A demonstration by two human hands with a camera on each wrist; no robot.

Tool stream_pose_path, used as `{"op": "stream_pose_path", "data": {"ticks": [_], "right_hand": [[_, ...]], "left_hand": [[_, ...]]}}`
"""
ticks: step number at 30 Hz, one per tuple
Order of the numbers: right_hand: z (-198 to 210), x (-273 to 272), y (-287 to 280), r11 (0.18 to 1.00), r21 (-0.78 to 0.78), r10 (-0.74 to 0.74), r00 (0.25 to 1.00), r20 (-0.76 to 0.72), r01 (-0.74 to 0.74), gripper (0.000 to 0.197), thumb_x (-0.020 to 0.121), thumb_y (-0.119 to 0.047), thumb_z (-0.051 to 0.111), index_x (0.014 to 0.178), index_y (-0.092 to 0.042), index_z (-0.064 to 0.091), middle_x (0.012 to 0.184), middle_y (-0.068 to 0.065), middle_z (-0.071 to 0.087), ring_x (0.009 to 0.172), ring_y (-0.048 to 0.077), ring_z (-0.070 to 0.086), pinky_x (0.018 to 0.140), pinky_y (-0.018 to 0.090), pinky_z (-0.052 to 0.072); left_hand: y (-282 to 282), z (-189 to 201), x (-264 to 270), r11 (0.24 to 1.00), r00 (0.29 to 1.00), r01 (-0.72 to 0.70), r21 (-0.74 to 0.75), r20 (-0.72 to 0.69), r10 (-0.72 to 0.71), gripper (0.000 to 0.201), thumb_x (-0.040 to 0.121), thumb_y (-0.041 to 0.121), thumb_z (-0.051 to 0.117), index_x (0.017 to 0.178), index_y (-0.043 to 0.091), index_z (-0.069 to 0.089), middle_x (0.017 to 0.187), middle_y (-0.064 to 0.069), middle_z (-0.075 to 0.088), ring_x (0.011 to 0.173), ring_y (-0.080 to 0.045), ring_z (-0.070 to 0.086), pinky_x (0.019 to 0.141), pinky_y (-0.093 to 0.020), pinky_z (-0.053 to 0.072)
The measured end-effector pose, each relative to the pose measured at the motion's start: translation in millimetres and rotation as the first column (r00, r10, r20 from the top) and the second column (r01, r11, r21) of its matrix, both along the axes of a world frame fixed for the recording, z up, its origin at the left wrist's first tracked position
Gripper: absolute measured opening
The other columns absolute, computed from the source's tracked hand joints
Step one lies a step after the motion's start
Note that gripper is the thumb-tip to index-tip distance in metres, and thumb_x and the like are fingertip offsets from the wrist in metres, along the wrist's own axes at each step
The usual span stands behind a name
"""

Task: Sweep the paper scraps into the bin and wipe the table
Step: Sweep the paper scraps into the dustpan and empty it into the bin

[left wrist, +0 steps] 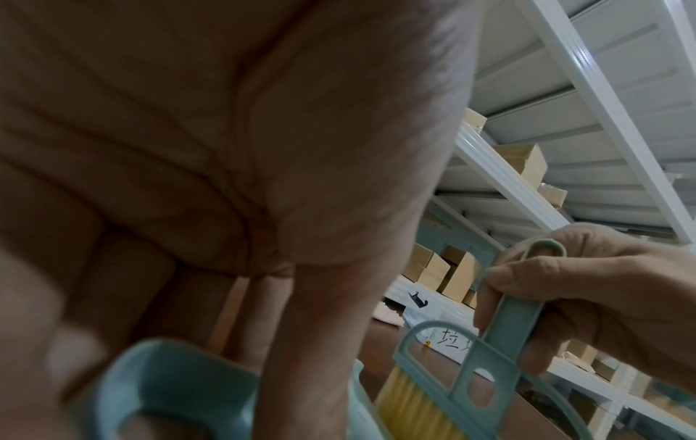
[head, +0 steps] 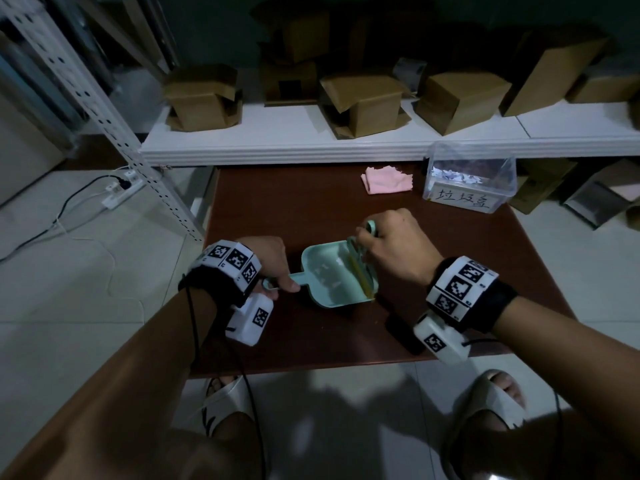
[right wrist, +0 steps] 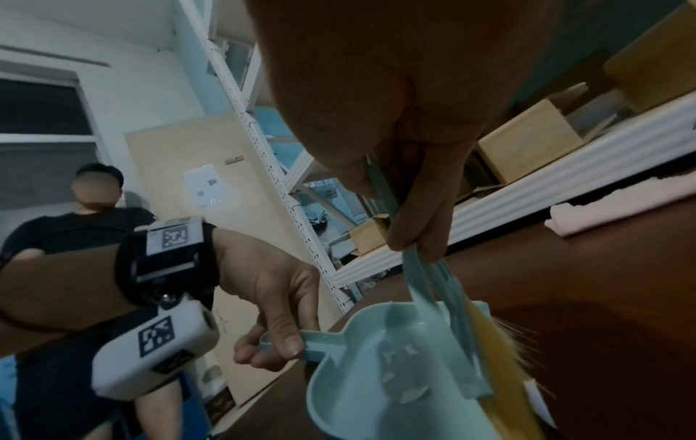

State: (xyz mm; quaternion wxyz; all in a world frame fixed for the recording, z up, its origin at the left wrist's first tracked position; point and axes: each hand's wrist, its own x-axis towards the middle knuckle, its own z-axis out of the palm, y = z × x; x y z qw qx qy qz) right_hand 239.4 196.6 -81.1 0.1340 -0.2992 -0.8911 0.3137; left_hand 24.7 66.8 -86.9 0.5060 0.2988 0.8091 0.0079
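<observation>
A mint-green dustpan (head: pixel 332 276) (right wrist: pixel 373 384) lies on the dark brown table (head: pixel 277 209), with a few white paper scraps (head: pixel 329 277) (right wrist: pixel 405 372) inside it. My left hand (head: pixel 277 268) (right wrist: pixel 278 336) pinches the dustpan's short handle. My right hand (head: pixel 391 247) (left wrist: pixel 587 297) grips the handle of a small green brush (left wrist: pixel 489 351) (right wrist: pixel 452 321), whose yellow bristles (head: pixel 362 277) (right wrist: pixel 497 357) rest at the pan's open edge. A clear plastic bin (head: pixel 469 178) with a handwritten label holds several scraps at the table's back right. A pink cloth (head: pixel 386 180) (right wrist: pixel 621 208) lies left of the bin.
A white shelf (head: pixel 346 147) with several cardboard boxes (head: pixel 360 102) overhangs the table's far edge. A perforated white upright (head: pixel 104 109) stands at the left beside a power strip (head: pixel 121 192) on the floor. Another person (right wrist: pixel 75 226) is off to the left.
</observation>
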Motion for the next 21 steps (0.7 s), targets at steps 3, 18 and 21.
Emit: {"op": "stream_pose_path", "data": {"ticks": [3, 18, 21], "right_hand": [[7.9, 0.3, 5.4, 0.998, -0.036, -0.059, 0.994, -0.088, 0.056, 0.032, 0.097, -0.022, 0.061, 0.069, -0.009, 0.070, 0.064, 0.001, 0.070, 0.057, 0.011, 0.063, 0.055, 0.031, 0.048], [4.0, 7.6, 19.8, 0.984, 0.166, -0.069, 0.996, 0.063, 0.057, 0.039, 0.093, -0.025, 0.060, 0.057, -0.011, 0.052, 0.061, 0.008, 0.059, 0.057, 0.027, 0.060, 0.056, 0.038, 0.053], [4.6, 5.8, 17.5, 0.983, 0.171, -0.076, 0.995, 0.064, 0.064, 0.037, 0.093, -0.025, 0.060, 0.059, -0.010, 0.055, 0.063, 0.009, 0.060, 0.059, 0.027, 0.061, 0.059, 0.042, 0.056]], "left_hand": [[-2.0, 3.4, -3.3, 1.000, 1.000, 0.016, 0.008, 0.012, -0.016, 0.036, 0.087, 0.017, 0.089, 0.111, -0.007, 0.078, 0.066, -0.011, 0.074, 0.052, -0.016, 0.069, 0.054, -0.029, 0.057], [-13.2, 12.5, -26.9, 0.997, 0.994, -0.049, 0.055, 0.100, 0.043, 0.046, 0.083, 0.017, 0.089, 0.120, -0.006, 0.075, 0.065, -0.008, 0.072, 0.056, -0.011, 0.068, 0.061, -0.023, 0.057], [-15.2, 13.6, -33.4, 0.997, 0.990, -0.060, 0.056, 0.128, 0.052, 0.045, 0.069, 0.023, 0.093, 0.106, 0.000, 0.082, 0.075, -0.016, 0.074, 0.067, -0.021, 0.066, 0.066, -0.030, 0.057]]}}
